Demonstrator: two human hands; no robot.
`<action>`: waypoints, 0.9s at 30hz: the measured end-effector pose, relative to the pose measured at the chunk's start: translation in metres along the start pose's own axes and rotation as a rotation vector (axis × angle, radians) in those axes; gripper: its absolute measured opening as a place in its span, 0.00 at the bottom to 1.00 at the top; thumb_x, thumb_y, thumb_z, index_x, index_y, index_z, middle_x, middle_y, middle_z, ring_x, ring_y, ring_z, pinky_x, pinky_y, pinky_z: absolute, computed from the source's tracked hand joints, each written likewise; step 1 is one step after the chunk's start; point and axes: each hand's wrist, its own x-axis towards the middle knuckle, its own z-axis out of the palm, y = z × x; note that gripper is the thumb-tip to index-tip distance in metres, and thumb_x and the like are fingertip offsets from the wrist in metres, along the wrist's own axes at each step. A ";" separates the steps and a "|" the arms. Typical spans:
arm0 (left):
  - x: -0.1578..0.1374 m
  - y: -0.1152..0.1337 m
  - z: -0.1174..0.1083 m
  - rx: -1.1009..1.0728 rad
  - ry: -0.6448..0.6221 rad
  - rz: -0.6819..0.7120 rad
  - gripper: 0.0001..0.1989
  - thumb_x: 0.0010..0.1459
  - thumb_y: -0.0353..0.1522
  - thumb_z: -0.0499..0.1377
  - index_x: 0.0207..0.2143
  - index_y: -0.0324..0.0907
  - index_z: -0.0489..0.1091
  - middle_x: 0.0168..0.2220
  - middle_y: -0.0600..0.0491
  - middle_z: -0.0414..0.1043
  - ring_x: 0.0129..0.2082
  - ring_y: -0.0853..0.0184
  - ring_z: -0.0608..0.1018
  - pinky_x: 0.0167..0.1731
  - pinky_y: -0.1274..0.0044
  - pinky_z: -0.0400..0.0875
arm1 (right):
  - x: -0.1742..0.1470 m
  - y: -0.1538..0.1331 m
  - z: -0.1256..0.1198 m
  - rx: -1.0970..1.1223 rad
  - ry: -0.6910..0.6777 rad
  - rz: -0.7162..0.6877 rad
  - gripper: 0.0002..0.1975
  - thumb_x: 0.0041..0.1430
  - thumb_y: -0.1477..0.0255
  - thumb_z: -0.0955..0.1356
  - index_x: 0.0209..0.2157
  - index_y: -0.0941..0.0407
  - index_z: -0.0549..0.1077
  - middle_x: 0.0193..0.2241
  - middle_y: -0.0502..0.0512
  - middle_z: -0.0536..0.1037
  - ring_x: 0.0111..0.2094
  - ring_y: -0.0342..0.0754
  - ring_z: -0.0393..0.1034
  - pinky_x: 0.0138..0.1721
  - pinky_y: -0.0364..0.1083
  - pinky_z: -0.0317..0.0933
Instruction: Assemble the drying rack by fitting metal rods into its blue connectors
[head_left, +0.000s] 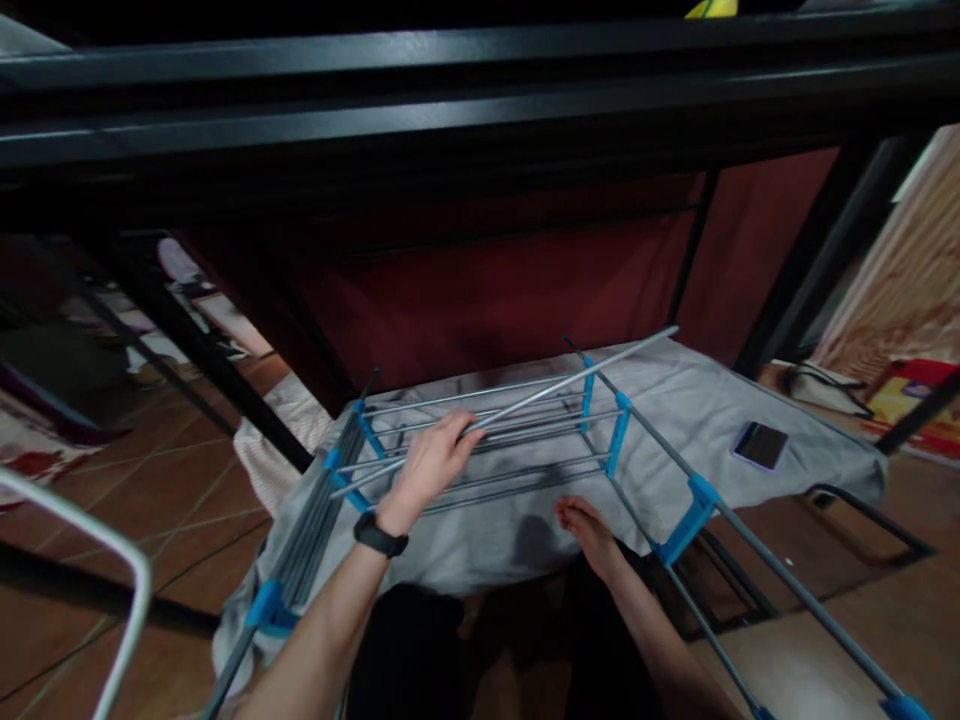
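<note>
My left hand (439, 455), with a dark band on the wrist, is closed around a long grey metal rod (570, 385). The rod slants across a partly assembled rack (525, 480) of grey tubes and blue plastic joints. Its upper right end reaches past the rack's far corner. My right hand (589, 530) is low over the cloth, near the right side of the rack, with its fingers curled together. Whether anything is inside those fingers is hidden. A bundle of grey rods (319, 520) lies along the rack's left side. A blue joint (686, 520) sits on the right-hand tubes.
Under the rack spreads a grey cloth (720, 400), with a phone (759, 444) lying on it to the right. A black metal frame (480, 130) and a dark red panel (480, 300) stand in front. At lower left is a bent white tube (139, 590).
</note>
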 end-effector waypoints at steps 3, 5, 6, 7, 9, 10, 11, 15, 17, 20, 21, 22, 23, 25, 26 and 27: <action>-0.030 0.014 0.021 -0.017 0.017 -0.001 0.14 0.69 0.40 0.47 0.45 0.43 0.68 0.41 0.50 0.74 0.40 0.64 0.76 0.40 0.74 0.68 | -0.001 0.006 -0.002 0.003 -0.013 0.029 0.19 0.38 0.60 0.78 0.32 0.54 0.78 0.32 0.54 0.80 0.34 0.49 0.72 0.39 0.49 0.66; -0.052 0.015 0.036 -0.013 0.007 -0.015 0.13 0.70 0.38 0.47 0.44 0.43 0.68 0.39 0.50 0.73 0.38 0.65 0.76 0.39 0.74 0.68 | -0.001 0.009 -0.004 0.000 -0.019 0.038 0.19 0.37 0.61 0.79 0.32 0.54 0.79 0.32 0.54 0.80 0.35 0.49 0.73 0.40 0.49 0.68; -0.063 0.013 0.043 -0.001 0.001 -0.020 0.13 0.70 0.38 0.47 0.44 0.43 0.68 0.39 0.50 0.73 0.38 0.64 0.76 0.39 0.73 0.68 | -0.001 0.011 -0.005 -0.004 -0.021 0.040 0.19 0.37 0.62 0.79 0.32 0.54 0.79 0.33 0.54 0.81 0.36 0.50 0.74 0.41 0.49 0.68; -0.073 0.010 0.049 0.015 -0.006 -0.028 0.12 0.70 0.37 0.48 0.45 0.43 0.69 0.39 0.50 0.73 0.38 0.64 0.75 0.40 0.73 0.67 | 0.000 0.013 -0.007 -0.011 -0.024 0.041 0.19 0.36 0.62 0.79 0.33 0.53 0.79 0.33 0.54 0.81 0.37 0.50 0.74 0.41 0.49 0.68; -0.092 0.002 0.060 0.046 -0.015 -0.058 0.12 0.69 0.37 0.48 0.45 0.44 0.69 0.40 0.50 0.73 0.39 0.64 0.75 0.41 0.71 0.67 | 0.003 0.015 -0.010 -0.033 -0.033 0.055 0.19 0.36 0.63 0.79 0.33 0.53 0.80 0.34 0.55 0.81 0.37 0.50 0.75 0.42 0.49 0.69; -0.100 -0.002 0.064 0.054 -0.021 -0.076 0.12 0.69 0.37 0.48 0.46 0.44 0.69 0.40 0.50 0.74 0.40 0.64 0.75 0.42 0.71 0.67 | 0.005 0.016 -0.011 -0.047 -0.037 0.070 0.20 0.35 0.63 0.79 0.33 0.54 0.80 0.34 0.55 0.82 0.37 0.51 0.75 0.41 0.50 0.70; -0.108 -0.006 0.068 0.055 -0.026 -0.093 0.13 0.69 0.36 0.48 0.47 0.44 0.69 0.41 0.50 0.74 0.40 0.64 0.75 0.43 0.71 0.67 | 0.007 0.016 -0.012 -0.061 -0.042 0.089 0.20 0.34 0.63 0.79 0.34 0.54 0.80 0.34 0.55 0.82 0.36 0.51 0.75 0.41 0.50 0.70; -0.133 -0.021 0.080 0.045 -0.040 -0.131 0.13 0.69 0.34 0.48 0.50 0.45 0.69 0.43 0.49 0.74 0.43 0.64 0.75 0.45 0.70 0.66 | 0.012 0.013 -0.009 -0.095 -0.058 0.158 0.24 0.32 0.64 0.80 0.36 0.54 0.80 0.37 0.57 0.82 0.38 0.53 0.76 0.43 0.52 0.70; -0.143 -0.027 0.086 0.045 -0.037 -0.152 0.13 0.69 0.33 0.48 0.50 0.44 0.69 0.42 0.50 0.74 0.42 0.64 0.75 0.46 0.69 0.65 | 0.010 0.011 -0.005 -0.103 -0.077 0.176 0.26 0.35 0.64 0.79 0.40 0.54 0.79 0.41 0.59 0.82 0.42 0.55 0.76 0.47 0.54 0.69; -0.157 -0.033 0.096 0.033 -0.045 -0.181 0.13 0.69 0.32 0.48 0.49 0.45 0.69 0.41 0.51 0.74 0.42 0.64 0.75 0.47 0.69 0.64 | 0.004 0.009 0.000 -0.075 -0.111 0.182 0.27 0.39 0.63 0.78 0.44 0.52 0.78 0.47 0.60 0.80 0.49 0.57 0.75 0.52 0.58 0.67; -0.161 -0.035 0.099 0.029 -0.055 -0.189 0.12 0.69 0.32 0.49 0.49 0.45 0.70 0.41 0.51 0.74 0.42 0.64 0.75 0.47 0.69 0.64 | 0.003 0.009 0.000 -0.048 -0.124 0.182 0.25 0.40 0.63 0.78 0.43 0.51 0.78 0.48 0.60 0.80 0.50 0.58 0.74 0.53 0.58 0.66; -0.164 -0.037 0.102 0.024 -0.069 -0.194 0.12 0.69 0.32 0.50 0.48 0.46 0.70 0.41 0.52 0.74 0.42 0.64 0.75 0.47 0.69 0.64 | 0.001 0.008 -0.001 -0.017 -0.141 0.188 0.23 0.40 0.63 0.78 0.42 0.51 0.78 0.48 0.59 0.80 0.51 0.58 0.74 0.55 0.59 0.66; -0.168 -0.039 0.104 0.020 -0.085 -0.196 0.11 0.68 0.32 0.51 0.48 0.46 0.70 0.40 0.52 0.74 0.42 0.64 0.75 0.47 0.69 0.64 | 0.000 0.008 -0.002 0.017 -0.162 0.200 0.22 0.41 0.64 0.78 0.41 0.50 0.79 0.49 0.59 0.79 0.52 0.58 0.73 0.56 0.59 0.65; -0.172 -0.043 0.108 0.013 -0.109 -0.190 0.10 0.67 0.31 0.52 0.47 0.46 0.71 0.40 0.51 0.74 0.42 0.64 0.75 0.48 0.68 0.64 | -0.002 0.006 -0.004 0.084 -0.198 0.227 0.21 0.43 0.64 0.77 0.42 0.50 0.78 0.52 0.58 0.78 0.53 0.56 0.72 0.58 0.57 0.65; -0.173 -0.046 0.110 0.013 -0.114 -0.182 0.10 0.66 0.30 0.53 0.47 0.46 0.71 0.41 0.52 0.74 0.42 0.65 0.75 0.48 0.68 0.64 | -0.002 0.004 -0.004 0.113 -0.206 0.238 0.22 0.45 0.64 0.76 0.44 0.51 0.78 0.53 0.58 0.77 0.54 0.55 0.72 0.58 0.56 0.65; -0.173 -0.048 0.112 0.019 -0.116 -0.175 0.11 0.66 0.29 0.52 0.47 0.46 0.71 0.41 0.52 0.74 0.43 0.65 0.75 0.49 0.68 0.64 | -0.001 0.002 -0.003 0.137 -0.207 0.246 0.22 0.46 0.64 0.76 0.45 0.52 0.78 0.53 0.59 0.77 0.54 0.54 0.72 0.58 0.55 0.65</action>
